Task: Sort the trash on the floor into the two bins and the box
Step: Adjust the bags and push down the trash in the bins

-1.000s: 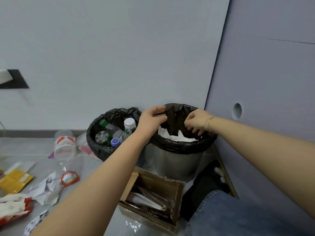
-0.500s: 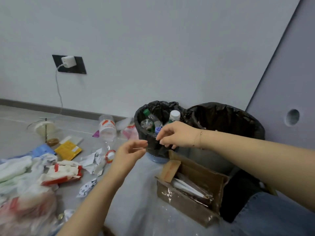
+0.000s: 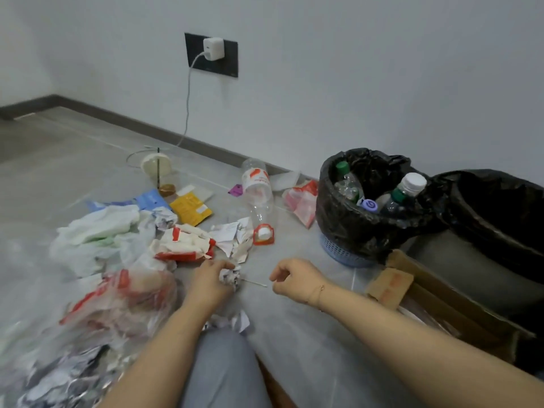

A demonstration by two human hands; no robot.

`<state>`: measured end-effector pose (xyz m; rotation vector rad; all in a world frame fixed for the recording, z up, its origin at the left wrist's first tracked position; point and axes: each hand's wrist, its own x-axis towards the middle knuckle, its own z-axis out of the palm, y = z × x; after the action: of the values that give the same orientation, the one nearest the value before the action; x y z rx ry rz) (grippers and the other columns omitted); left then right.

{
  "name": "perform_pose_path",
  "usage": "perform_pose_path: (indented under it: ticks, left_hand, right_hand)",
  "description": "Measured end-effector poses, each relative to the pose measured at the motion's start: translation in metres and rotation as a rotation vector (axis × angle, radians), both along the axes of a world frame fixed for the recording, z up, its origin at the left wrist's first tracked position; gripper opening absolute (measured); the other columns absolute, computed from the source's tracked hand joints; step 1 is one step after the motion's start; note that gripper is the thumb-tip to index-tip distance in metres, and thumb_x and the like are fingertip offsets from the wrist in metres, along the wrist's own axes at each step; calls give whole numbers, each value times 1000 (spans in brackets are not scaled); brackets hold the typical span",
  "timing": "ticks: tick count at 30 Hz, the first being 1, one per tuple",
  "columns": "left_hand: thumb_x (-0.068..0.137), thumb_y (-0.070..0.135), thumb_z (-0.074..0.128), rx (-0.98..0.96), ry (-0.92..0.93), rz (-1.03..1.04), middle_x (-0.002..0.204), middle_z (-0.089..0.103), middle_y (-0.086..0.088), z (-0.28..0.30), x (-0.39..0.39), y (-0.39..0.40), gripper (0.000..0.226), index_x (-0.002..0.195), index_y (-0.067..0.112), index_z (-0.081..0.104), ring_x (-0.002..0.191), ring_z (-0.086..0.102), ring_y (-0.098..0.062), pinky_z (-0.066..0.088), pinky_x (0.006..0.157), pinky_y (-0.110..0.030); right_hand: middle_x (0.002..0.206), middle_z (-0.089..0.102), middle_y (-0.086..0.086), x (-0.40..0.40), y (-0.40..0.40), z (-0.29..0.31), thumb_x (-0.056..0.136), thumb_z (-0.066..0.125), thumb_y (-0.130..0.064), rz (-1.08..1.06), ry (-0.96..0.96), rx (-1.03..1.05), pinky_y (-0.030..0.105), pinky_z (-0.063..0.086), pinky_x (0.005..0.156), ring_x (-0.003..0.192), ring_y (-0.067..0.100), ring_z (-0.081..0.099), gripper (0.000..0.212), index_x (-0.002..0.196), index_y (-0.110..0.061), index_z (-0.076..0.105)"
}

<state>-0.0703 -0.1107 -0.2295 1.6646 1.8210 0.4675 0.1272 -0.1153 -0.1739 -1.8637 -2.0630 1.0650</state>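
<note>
Closing around a crumpled paper ball (image 3: 231,278) on the floor (image 3: 294,313), the left hand (image 3: 210,282) has its fingers curled over the wad from the left, thumb toward the top; the ball looks gripped, though it has not left the ground. The right hand (image 3: 295,278) hovers just beside it, loosely curled with finger and thumb nearly pinched, and seems to hold nothing. Between the two hands lies a thin white stick (image 3: 255,283), possibly a cotton swab, its long axis running left to right, one end touching the paper ball and the other pointing at the right hand, which is the nearer hand for picking it up. Farther out, more litter spreads to the left and ahead: a red-and-white wrapper (image 3: 184,245), plastic bags (image 3: 97,234), a yellow packet (image 3: 191,209) and a clear plastic bottle (image 3: 259,195). The bins stand well off to the right: a blue basket bin (image 3: 347,231) lined in black and filled with bottles, a larger black-lined bin (image 3: 494,213) behind it, and a cardboard box (image 3: 435,301) nearest the right forearm, so the paper must travel rightward across the body.
</note>
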Motion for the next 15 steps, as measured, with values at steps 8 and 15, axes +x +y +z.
perform_pose_path:
  ticks: [8,15]
  left_hand:
    - [77,17,73,-28,-57,-24,106,63,1,-25,-19,18,34,108,21,60,101,58,-20,38,74,-25]
    - [74,13,81,23,-362,224,102,61,0,-27,-34,17,50,117,21,56,90,60,-16,51,83,-32]
  right_hand:
    - [72,52,-5,-36,5,-50,77,71,-19,10,106,-185,13,38,47,54,6,46,17,78,-28,56]
    - [86,67,17,-64,-7,-79,73,77,-29,-41,169,-415,30,47,42,49,23,59,33,94,-19,54]
